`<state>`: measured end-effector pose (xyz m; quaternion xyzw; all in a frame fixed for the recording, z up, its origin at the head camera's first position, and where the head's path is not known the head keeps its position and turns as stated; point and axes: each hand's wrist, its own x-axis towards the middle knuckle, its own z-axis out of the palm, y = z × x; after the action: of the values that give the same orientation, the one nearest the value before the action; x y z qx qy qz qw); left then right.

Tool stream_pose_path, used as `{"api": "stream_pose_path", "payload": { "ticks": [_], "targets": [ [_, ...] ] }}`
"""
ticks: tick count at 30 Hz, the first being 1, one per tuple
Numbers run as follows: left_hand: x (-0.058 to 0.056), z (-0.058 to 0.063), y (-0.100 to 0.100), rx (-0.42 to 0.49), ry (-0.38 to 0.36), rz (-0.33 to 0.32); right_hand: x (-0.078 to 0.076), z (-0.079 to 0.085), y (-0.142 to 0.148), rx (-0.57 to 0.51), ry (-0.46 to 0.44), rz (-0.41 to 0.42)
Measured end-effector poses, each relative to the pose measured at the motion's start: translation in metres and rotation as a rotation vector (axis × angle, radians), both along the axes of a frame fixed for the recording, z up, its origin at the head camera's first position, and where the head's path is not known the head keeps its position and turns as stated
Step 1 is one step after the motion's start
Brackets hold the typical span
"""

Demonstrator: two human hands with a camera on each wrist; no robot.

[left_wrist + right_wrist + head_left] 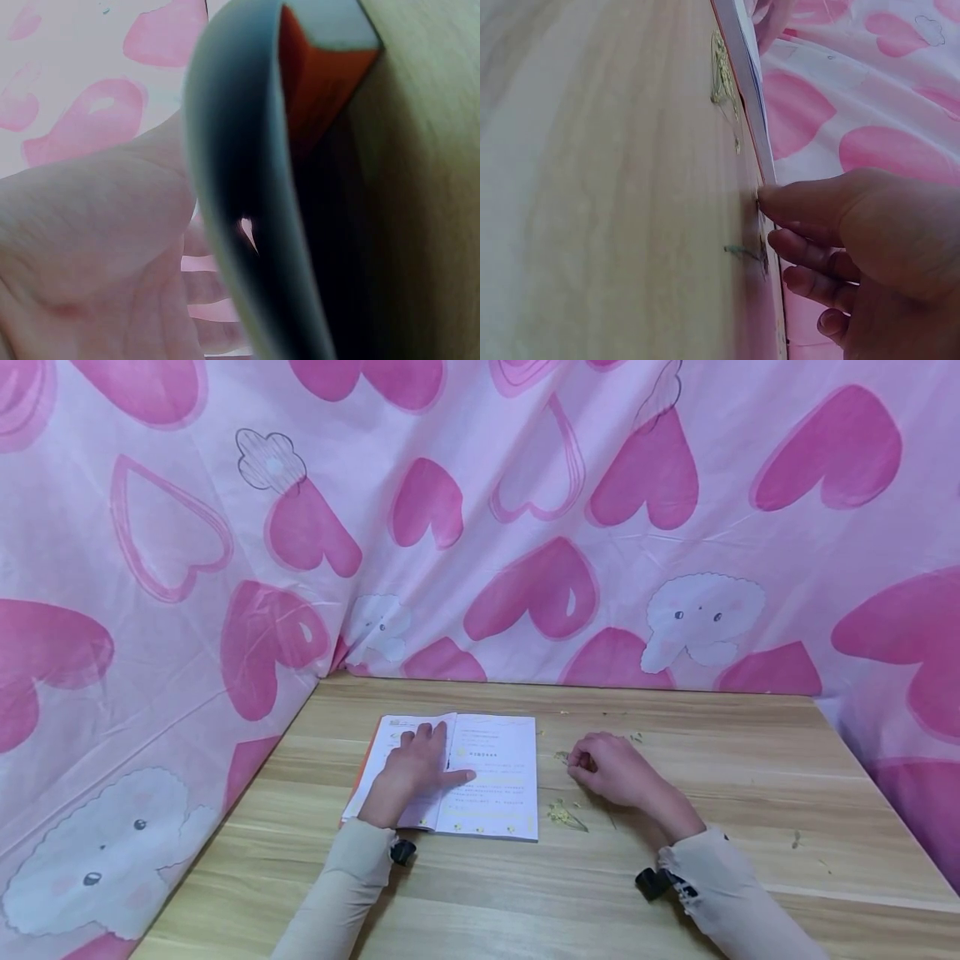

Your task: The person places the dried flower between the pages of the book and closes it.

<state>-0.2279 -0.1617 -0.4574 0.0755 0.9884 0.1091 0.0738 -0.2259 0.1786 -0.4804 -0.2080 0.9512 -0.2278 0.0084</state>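
Wears pale sleeves [742,893] and black wrist cameras [402,852] at the near side. Has stray bits [796,839] of plant lying well off to the right on the wooden table [525,897]. Has a yellow sprig [566,816] lying just right of the book [495,785], by its near right corner. Lays left hand [416,768] across the book, fingers spread, thumb reaching over the right-hand page; shows palm beside a bulging page in the left wrist view. Holds right hand [613,770] low at the table, right of the book and apart from it, fingers curled, thumb close to the index finger; cannot tell whether pinching anything, too small. Has small plant bits [561,757] right beside those fingertips, more scattered beyond. Shows orange cover [366,760] along the book's left edge. Hangs pink heart-print cloth [528,468] behind everything.
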Motion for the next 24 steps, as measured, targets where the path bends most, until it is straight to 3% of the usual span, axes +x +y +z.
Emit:
{"api": "stream_pose_path", "payload": {
  "ticks": [20, 24],
  "targets": [
    [-0.0012, -0.0021, 0.0000, -0.026, -0.013, 0.003, 0.0011, 0.0034, -0.0018, 0.081, 0.036, -0.088],
    [-0.0014, -0.0030, -0.0005, -0.030, -0.012, 0.004, 0.0025, 0.0044, -0.0046, 0.122, 0.065, -0.070]
  ]
}}
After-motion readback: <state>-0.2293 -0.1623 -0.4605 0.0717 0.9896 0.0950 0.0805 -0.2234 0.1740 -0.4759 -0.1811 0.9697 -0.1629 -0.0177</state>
